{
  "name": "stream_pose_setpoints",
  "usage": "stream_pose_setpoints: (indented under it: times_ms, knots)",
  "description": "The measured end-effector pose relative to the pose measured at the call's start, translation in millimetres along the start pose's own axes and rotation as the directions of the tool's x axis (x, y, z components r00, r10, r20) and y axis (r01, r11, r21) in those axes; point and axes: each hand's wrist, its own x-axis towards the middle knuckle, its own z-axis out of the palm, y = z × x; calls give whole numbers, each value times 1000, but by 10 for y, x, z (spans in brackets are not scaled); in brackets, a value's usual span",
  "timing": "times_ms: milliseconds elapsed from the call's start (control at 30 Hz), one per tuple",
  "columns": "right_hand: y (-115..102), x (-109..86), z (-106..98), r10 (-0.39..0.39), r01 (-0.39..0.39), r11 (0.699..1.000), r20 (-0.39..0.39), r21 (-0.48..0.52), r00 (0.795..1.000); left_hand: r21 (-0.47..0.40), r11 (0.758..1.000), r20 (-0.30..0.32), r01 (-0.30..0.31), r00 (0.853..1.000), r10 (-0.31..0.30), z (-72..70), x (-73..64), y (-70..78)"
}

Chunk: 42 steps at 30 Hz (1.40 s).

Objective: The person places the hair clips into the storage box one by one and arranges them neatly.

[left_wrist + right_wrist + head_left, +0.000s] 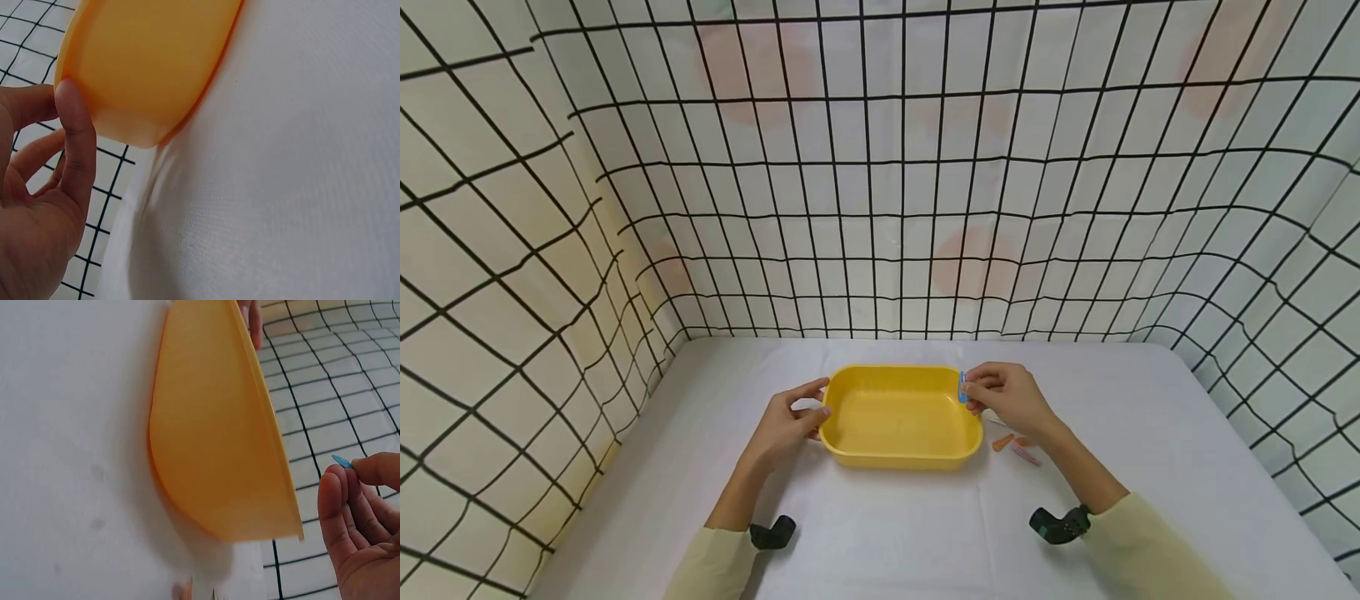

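A yellow plastic tray with high rounded walls stands on the white table; its inside looks bare in the head view. At its left end my left hand pinches the rim, with thumb and fingers on either side of the wall. The left wrist view shows those fingers against the yellow wall. Over the tray's right end, my right hand holds a small, slim blue hair clip between thumb and fingertips. From the right wrist, the blue clip appears edge-on, beyond the tray's rim.
Right of the tray, below my right hand, lie several small flat pieces resembling clips, among them an orange one and a pink one. Black wire grid over white cloth walls the table at the back and both sides.
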Motion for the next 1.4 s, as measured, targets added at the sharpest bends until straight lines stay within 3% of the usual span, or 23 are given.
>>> stream_pose_setpoints:
  times_ms: [367, 767, 1167, 1400]
  knots:
    - [-201, 141, 513, 38, -40, 997, 37, 68, 999, -3, 1000, -18, 21, 1000, -21, 19, -13, -7]
    - [-213, 372, 961, 139, -145, 983, 59, 111, 988, -12, 1000, -20, 25, 1000, -25, 28, -25, -9]
    - [-306, 575, 1427, 297, -304, 949, 93, 80, 950, -18, 1000, -11, 10, 1000, -10, 8, -13, 3]
    - [-326, 638, 1576, 327, -331, 943, 103, 34, 940, -49, 999, 16, -3, 1000, 4, -3, 0, -5]
